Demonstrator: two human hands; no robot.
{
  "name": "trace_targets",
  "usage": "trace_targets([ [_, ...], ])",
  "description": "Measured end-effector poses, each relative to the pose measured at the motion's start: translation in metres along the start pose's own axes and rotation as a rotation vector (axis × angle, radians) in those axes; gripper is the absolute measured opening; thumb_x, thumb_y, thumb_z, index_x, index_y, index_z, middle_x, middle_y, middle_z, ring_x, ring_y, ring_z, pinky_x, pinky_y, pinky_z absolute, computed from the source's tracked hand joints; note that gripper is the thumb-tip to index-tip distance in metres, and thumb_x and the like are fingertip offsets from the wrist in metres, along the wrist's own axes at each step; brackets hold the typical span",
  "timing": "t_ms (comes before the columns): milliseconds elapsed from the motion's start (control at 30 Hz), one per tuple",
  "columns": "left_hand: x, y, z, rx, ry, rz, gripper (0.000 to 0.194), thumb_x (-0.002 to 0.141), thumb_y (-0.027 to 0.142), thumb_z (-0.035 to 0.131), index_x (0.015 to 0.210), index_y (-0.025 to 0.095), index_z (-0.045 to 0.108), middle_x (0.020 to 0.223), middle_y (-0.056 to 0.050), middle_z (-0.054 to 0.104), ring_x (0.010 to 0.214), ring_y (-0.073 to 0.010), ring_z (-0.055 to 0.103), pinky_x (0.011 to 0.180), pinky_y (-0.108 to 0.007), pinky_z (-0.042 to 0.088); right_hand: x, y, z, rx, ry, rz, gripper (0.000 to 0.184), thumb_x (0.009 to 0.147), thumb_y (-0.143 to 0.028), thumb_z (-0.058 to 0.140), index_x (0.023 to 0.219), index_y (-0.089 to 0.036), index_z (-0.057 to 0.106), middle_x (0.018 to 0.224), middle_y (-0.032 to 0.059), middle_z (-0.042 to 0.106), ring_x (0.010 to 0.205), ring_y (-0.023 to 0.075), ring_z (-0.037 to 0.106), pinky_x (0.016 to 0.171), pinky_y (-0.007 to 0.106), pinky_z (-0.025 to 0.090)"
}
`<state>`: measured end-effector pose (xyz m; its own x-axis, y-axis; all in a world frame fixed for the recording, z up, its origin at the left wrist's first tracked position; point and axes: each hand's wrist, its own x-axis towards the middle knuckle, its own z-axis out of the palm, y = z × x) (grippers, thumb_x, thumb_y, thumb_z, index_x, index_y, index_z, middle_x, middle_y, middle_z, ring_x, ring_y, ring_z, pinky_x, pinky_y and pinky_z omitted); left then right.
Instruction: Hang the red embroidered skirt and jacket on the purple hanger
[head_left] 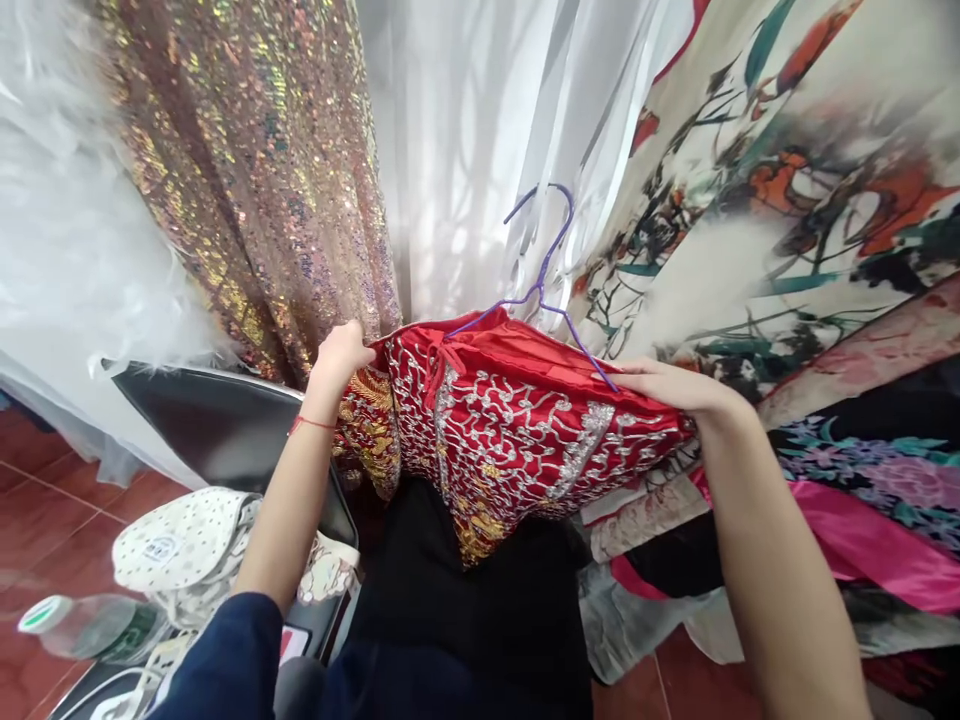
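A red bodice with silver and gold embroidery hangs over my lap, its top edge stretched between my hands and its lower edge coming to a gold-trimmed point. My left hand pinches the bodice's upper left corner, wearing a red string at the wrist. At the opposite end, my right hand grips the top edge, fingers reaching inside beside the hanger arm. A purple wire hanger sits in the bodice's opening with its hook standing up. Small red ties show near the left part of the neckline.
A sequined gown and white sheer fabric hang ahead; floral-print garments hang on the right. At my left are a black chair back, a dotted white bag and a plastic bottle.
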<state>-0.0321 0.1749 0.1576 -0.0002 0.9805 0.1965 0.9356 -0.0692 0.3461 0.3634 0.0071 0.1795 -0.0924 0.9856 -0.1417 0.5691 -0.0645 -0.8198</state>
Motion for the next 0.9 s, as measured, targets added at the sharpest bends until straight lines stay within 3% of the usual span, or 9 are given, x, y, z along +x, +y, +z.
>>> trace_targets([
  [100, -0.007, -0.001, 0.008, 0.19, -0.094, -0.127, 0.049, 0.079, 0.031, 0.068, 0.12, 0.005, 0.064, 0.121, -0.03, 0.067, 0.117, -0.0402, 0.065, 0.093, -0.047, 0.052, 0.003, 0.004, 0.0, 0.044, 0.065, 0.009, 0.028, 0.073, -0.043, 0.073, 0.093, -0.023, 0.078, 0.112, 0.0079, 0.076, 0.111, 0.0286, 0.068, 0.11, 0.039, 0.045],
  [267, -0.021, 0.004, 0.018, 0.24, -0.248, -0.137, 0.033, 0.083, 0.025, 0.061, 0.107, 0.005, 0.072, 0.115, -0.029, 0.07, 0.113, -0.0395, 0.067, 0.089, -0.043, 0.052, -0.002, 0.001, 0.006, 0.08, 0.161, -0.031, 0.023, 0.073, -0.038, 0.072, 0.089, -0.022, 0.076, 0.108, 0.0074, 0.077, 0.111, 0.028, 0.068, 0.108, 0.037, 0.046],
  [333, -0.03, 0.007, 0.02, 0.223, -0.188, -0.089, 0.033, 0.089, 0.023, 0.052, 0.109, 0.006, 0.072, 0.118, -0.028, 0.069, 0.114, -0.0381, 0.067, 0.091, -0.043, 0.05, -0.005, 0.0, 0.009, 0.137, 0.207, 0.006, 0.019, 0.073, -0.037, 0.072, 0.085, -0.022, 0.075, 0.097, 0.0071, 0.078, 0.101, 0.0273, 0.071, 0.097, 0.035, 0.052],
  [400, -0.036, 0.011, 0.018, 0.17, -0.045, -0.049, 0.04, 0.096, 0.026, 0.039, 0.113, 0.01, 0.071, 0.118, -0.025, 0.07, 0.114, -0.0369, 0.067, 0.091, -0.043, 0.049, -0.008, 0.001, 0.011, 0.22, 0.276, 0.097, 0.017, 0.073, -0.037, 0.073, 0.081, -0.022, 0.073, 0.082, 0.0067, 0.076, 0.081, 0.0257, 0.071, 0.079, 0.034, 0.056],
  [500, -0.038, 0.023, 0.006, 0.047, 0.213, -0.018, 0.043, 0.1, 0.031, 0.031, 0.111, 0.016, 0.07, 0.111, -0.02, 0.072, 0.105, -0.0334, 0.068, 0.087, -0.042, 0.049, -0.013, 0.004, 0.015, 0.292, 0.409, 0.156, 0.023, 0.075, -0.043, 0.075, 0.073, -0.021, 0.07, 0.067, 0.0064, 0.071, 0.058, 0.0204, 0.062, 0.057, 0.031, 0.05],
  [600, -0.028, 0.034, -0.014, -0.031, 0.308, 0.078, 0.042, 0.102, 0.038, 0.033, 0.099, 0.019, 0.07, 0.102, -0.016, 0.072, 0.097, -0.0285, 0.067, 0.085, -0.037, 0.047, -0.016, 0.008, 0.018, 0.29, 0.509, 0.08, 0.031, 0.077, -0.05, 0.073, 0.069, -0.021, 0.069, 0.065, 0.0055, 0.069, 0.056, 0.0175, 0.057, 0.054, 0.029, 0.045],
  [733, -0.015, 0.035, -0.038, -0.029, 0.169, 0.348, 0.039, 0.097, 0.04, 0.042, 0.073, 0.019, 0.063, 0.078, -0.01, 0.067, 0.078, -0.022, 0.06, 0.077, -0.032, 0.044, -0.021, 0.014, 0.019, 0.309, 0.581, 0.017, 0.035, 0.073, -0.055, 0.075, 0.067, -0.021, 0.066, 0.065, 0.0039, 0.067, 0.057, 0.0167, 0.054, 0.055, 0.029, 0.043],
  [900, -0.033, 0.021, -0.058, -0.149, -0.23, 0.573, 0.043, 0.09, 0.047, 0.048, 0.058, 0.02, 0.055, 0.056, -0.001, 0.052, 0.058, -0.0142, 0.045, 0.06, -0.028, 0.037, -0.035, 0.017, 0.019, 0.244, 0.426, 0.078, 0.051, 0.063, -0.067, 0.079, 0.058, -0.019, 0.06, 0.058, 0.0027, 0.058, 0.054, 0.0147, 0.045, 0.052, 0.029, 0.037],
])
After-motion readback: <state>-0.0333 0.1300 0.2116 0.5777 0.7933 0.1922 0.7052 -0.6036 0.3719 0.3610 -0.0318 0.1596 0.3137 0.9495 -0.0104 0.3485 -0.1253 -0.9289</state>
